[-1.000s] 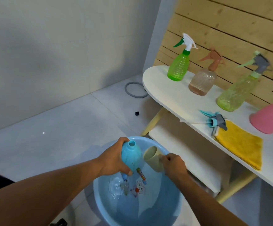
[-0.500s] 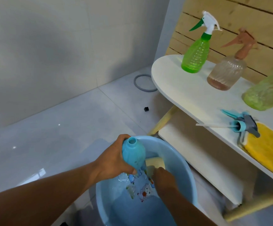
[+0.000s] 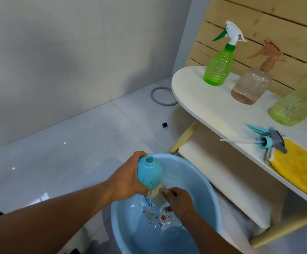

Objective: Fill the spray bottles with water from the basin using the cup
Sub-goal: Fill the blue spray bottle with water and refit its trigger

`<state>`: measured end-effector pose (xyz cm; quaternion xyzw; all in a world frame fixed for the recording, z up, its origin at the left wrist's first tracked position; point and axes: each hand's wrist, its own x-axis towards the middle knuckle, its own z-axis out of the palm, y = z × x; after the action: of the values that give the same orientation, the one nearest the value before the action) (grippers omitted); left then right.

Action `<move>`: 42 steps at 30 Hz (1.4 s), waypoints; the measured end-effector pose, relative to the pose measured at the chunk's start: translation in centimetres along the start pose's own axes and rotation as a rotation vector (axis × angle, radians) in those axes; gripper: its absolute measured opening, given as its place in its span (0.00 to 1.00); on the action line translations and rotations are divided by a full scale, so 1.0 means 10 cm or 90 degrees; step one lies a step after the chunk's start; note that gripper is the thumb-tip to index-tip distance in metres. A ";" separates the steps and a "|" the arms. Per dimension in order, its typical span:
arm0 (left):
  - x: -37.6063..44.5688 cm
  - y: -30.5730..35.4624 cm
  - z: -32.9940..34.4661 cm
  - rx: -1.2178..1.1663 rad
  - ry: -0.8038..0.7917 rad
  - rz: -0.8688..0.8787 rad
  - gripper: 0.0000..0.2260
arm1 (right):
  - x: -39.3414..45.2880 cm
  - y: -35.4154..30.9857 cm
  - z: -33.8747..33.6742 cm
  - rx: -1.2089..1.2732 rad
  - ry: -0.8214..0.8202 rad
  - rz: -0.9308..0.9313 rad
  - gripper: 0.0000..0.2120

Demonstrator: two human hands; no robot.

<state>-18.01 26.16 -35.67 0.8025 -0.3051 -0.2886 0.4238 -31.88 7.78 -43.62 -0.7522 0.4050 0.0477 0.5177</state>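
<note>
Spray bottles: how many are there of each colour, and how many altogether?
Green: 2, the bright green bottle and the pale green bottle, both on the shelf.
Pinkish-brown: 1, the brown bottle between them.
Blue: 1, the blue bottle, top off, held by the left hand over the basin.
Total: 4 bottles.

Soft, even indoor light, fairly bright. Broad diffuse shadow on the grey wall (image 3: 61, 57). Small specular glints on the floor tiles (image 3: 39, 171) and on the water in the basin (image 3: 200, 173). Wide-angle bending at edges. Slight motion blur at right edge.
</note>
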 end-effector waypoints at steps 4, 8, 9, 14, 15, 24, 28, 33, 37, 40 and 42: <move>-0.10 -0.04 -0.05 0.045 -0.013 -0.002 0.44 | -0.20 -0.10 -0.22 0.109 0.040 0.017 0.10; -0.19 -0.05 -0.10 0.060 -0.018 -0.017 0.44 | -0.40 -0.25 -0.48 0.130 0.081 -0.013 0.12; -0.22 -0.03 -0.10 0.065 -0.022 -0.019 0.45 | -0.46 -0.29 -0.56 0.133 0.091 -0.021 0.14; -0.28 0.09 -0.08 0.095 -0.047 -0.023 0.45 | -0.77 -0.54 -0.85 0.149 0.130 -0.069 0.14; -0.29 0.12 -0.07 0.103 -0.049 -0.025 0.45 | -0.82 -0.59 -0.90 0.149 0.137 -0.080 0.14; -0.31 0.33 0.02 0.188 -0.052 -0.039 0.47 | -1.30 -1.05 -1.22 0.113 0.198 -0.176 0.13; -0.34 0.36 0.04 0.193 -0.053 -0.051 0.48 | -1.49 -1.24 -1.31 0.047 0.221 -0.236 0.13; -0.34 0.40 0.07 0.193 -0.053 -0.041 0.48 | -1.63 -1.38 -1.33 -0.002 0.225 -0.279 0.11; -0.32 0.39 0.08 0.200 -0.058 -0.032 0.47 | -1.71 -1.43 -1.30 -0.071 0.241 -0.308 0.11; -0.31 0.37 0.08 0.199 -0.055 -0.032 0.48 | -1.73 -1.45 -1.27 -0.108 0.259 -0.323 0.10; -0.31 0.37 0.07 0.199 -0.056 -0.030 0.48 | -1.73 -1.45 -1.26 -0.136 0.270 -0.342 0.10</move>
<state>-21.43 26.38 -32.21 0.8520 -0.3459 -0.2824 0.2733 -38.26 9.16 -18.66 -0.8750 0.2837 -0.2052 0.3343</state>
